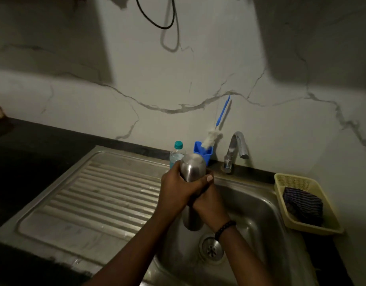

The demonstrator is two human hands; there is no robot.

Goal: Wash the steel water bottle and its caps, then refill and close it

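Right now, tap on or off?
Off, it seems: no stream shows below the tap spout, though the light is dim.

Brushed steel water bottle [193, 169], tilted with its base uppermost, above the sink basin [260, 207]

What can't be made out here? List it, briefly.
- Head view: steel bottle's mouth and cap, covered by the right hand.
- Bottle's middle, wrapped by the left hand.
- Tap flow: too dim to tell.
- Striped cloth in the yellow basket: partly behind its wall.
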